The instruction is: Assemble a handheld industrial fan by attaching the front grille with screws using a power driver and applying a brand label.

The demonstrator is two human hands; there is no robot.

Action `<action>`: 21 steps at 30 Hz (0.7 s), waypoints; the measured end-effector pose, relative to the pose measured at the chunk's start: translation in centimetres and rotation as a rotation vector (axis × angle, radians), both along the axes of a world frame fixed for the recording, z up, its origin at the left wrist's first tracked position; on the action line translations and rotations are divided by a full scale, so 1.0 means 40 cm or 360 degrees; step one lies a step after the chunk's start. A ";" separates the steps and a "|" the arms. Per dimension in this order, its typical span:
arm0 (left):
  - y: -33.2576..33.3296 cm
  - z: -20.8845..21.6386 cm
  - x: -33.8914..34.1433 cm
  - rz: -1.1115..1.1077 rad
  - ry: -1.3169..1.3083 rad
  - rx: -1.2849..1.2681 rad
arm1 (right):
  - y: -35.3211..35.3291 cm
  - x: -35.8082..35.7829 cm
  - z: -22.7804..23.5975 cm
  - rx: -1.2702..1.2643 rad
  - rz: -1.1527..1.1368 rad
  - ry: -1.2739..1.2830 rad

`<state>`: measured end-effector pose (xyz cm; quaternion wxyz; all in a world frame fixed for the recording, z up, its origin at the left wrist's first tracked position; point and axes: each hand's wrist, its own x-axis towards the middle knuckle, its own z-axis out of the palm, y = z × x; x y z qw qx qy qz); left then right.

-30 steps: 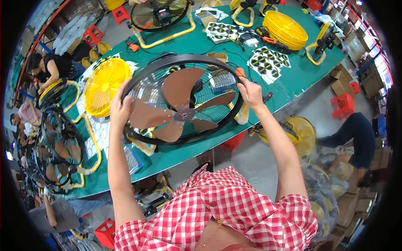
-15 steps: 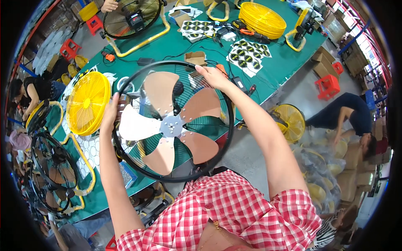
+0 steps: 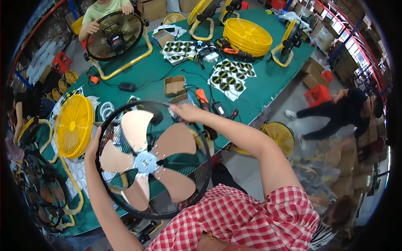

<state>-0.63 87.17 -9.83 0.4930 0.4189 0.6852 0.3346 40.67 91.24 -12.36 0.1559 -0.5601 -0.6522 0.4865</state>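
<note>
Between my two hands is a black round fan cage with five copper-coloured blades point(image 3: 173, 144) on a silver hub point(image 3: 145, 162). It hangs tilted over the near edge of the green table, close to my body. My left hand point(image 3: 93, 144) is closed on the cage's left rim, its fingers partly hidden behind it. At the upper right of the rim my right hand point(image 3: 184, 112) grips with the thumb on top. Left of the cage stand yellow fan grilles point(image 3: 74, 125), next to my left hand. Just beyond my right hand lies an orange-and-black hand tool point(image 3: 202, 97).
On the green table point(image 3: 146, 69) are a small open cardboard box point(image 3: 175, 85), sticker sheets point(image 3: 230, 77) and stacked yellow grilles point(image 3: 247, 35). Across it a co-worker point(image 3: 100, 10) holds a fan on a yellow stand. Black fans point(image 3: 46, 192) crowd the left; a red stool point(image 3: 317, 96) stands right.
The fan cage has come lower and left in the view, nearer my body, with both hands still on it. Its blades have turned. The person at right, bent over before, now stands upright.
</note>
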 end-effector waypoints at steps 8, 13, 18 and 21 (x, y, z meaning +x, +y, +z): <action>-0.086 -0.017 -0.029 0.0073 0.1100 0.0529 | 0.295 0.592 -0.009 0.0843 -0.0240 -0.0162; -0.249 0.019 0.032 0.0557 0.1082 0.0695 | 0.627 1.039 -0.132 0.1297 -0.0611 -0.0911; -0.332 0.123 0.208 0.0598 0.1343 0.0557 | 0.840 1.270 -0.152 0.1098 -0.0856 -0.1617; -0.306 0.182 0.333 0.0624 0.1373 0.0416 | 0.921 1.322 -0.218 0.1093 -0.0872 -0.1647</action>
